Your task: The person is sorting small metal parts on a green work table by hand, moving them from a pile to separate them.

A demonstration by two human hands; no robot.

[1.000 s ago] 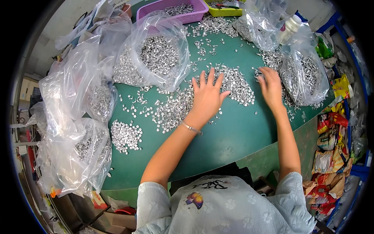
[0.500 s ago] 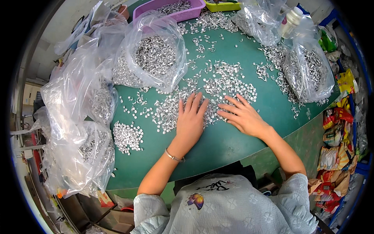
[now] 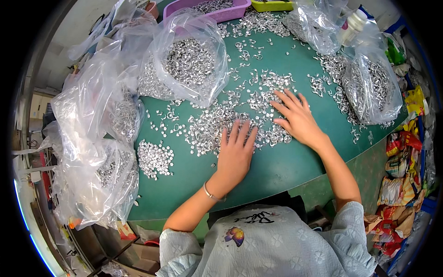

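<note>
A loose spread of small silver metal rings (image 3: 217,122) covers the middle of the green table (image 3: 286,168). My left hand (image 3: 234,154) lies flat on the near edge of this spread, fingers apart, a thin bracelet at the wrist. To its right, my right hand (image 3: 297,117) also rests palm down on the rings with fingers spread. Neither hand holds anything. A separate small heap of rings (image 3: 154,158) sits to the left of my left hand.
Clear plastic bags of rings stand around the table: one open bag (image 3: 191,62) at the back left, several (image 3: 99,171) along the left edge, one (image 3: 371,85) at the right. A purple tray (image 3: 205,7) and a white bottle (image 3: 353,21) are at the back. Snack packets (image 3: 399,184) pile at right.
My right hand came in from the right bag toward the middle pile. My left hand drew back toward me and now lies lower on the spread of rings.
</note>
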